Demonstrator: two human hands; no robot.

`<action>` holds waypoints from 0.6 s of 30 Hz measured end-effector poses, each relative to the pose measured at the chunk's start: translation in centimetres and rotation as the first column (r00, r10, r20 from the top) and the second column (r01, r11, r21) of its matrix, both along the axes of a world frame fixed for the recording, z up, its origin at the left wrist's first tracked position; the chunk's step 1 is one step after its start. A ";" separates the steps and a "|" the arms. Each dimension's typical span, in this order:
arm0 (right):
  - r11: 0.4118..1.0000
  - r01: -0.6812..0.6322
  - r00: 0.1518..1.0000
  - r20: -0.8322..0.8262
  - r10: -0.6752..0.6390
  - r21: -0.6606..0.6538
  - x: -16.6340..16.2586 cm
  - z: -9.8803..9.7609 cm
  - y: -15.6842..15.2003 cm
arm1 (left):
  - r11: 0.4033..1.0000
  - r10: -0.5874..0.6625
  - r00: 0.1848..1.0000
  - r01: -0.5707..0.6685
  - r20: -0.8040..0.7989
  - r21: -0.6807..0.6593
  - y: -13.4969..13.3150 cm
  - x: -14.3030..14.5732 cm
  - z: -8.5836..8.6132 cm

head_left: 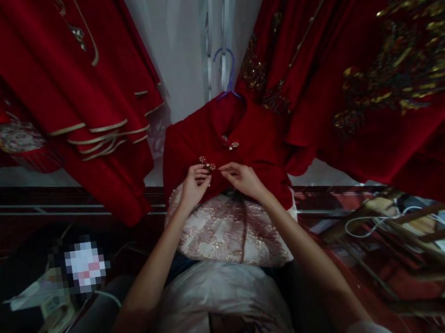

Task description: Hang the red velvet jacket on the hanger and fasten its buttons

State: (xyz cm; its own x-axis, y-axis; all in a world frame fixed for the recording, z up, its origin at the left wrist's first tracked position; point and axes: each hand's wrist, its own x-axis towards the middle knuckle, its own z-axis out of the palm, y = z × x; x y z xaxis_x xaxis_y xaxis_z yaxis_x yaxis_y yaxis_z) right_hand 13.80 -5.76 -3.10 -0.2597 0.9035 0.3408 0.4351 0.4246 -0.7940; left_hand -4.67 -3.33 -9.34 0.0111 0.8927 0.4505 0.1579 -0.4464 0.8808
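Note:
A red garment [190, 138] with a stand-up collar lies across my lap, a purple hanger [230, 81] in its neck. Near the collar sits a pearl-beaded ornament [233, 146], and lower down another beaded ornament [208, 164] shows beside my fingers. My left hand [195, 185] is closed on the red cloth just under that lower ornament. To its right, my right hand [244, 179] is held in a pinch close to the ornament; whatever is between its fingertips is too small to make out. Below both hands spreads a pale brocade cloth [218, 232] with a raised pattern.
Red garments with light piping [102, 95] hang at left, and red garments with gold embroidery [416, 53] at right. A wooden rack [423, 233] with white cables stands at lower right. White cables and a power strip [57, 316] lie at lower left.

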 end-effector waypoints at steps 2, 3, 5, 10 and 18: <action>0.999 -0.029 0.995 0.099 0.032 -0.030 1.5 0.2 -0.8 | 0.994 0.110 0.993 -0.110 -0.037 0.005 -1.0 0.5 -1.5; 0.998 -0.042 0.986 0.159 0.049 -0.041 2.1 0.3 -1.0 | 0.986 0.167 0.984 -0.166 -0.065 0.026 -1.5 0.7 -2.2; 0.999 -0.004 0.957 0.289 0.017 -0.045 2.8 0.5 -1.4 | 0.966 0.253 0.960 -0.244 -0.119 0.088 -2.3 1.2 -3.4; 0.936 0.351 0.753 0.589 -0.294 0.017 2.3 -0.4 -1.9 | 0.962 0.255 0.952 -0.234 -0.168 0.138 -3.2 1.8 -4.8; 0.935 0.354 0.766 0.562 -0.312 0.036 0.8 -3.8 -0.1 | 0.981 0.174 0.982 -0.166 -0.068 0.104 -3.4 1.6 -5.2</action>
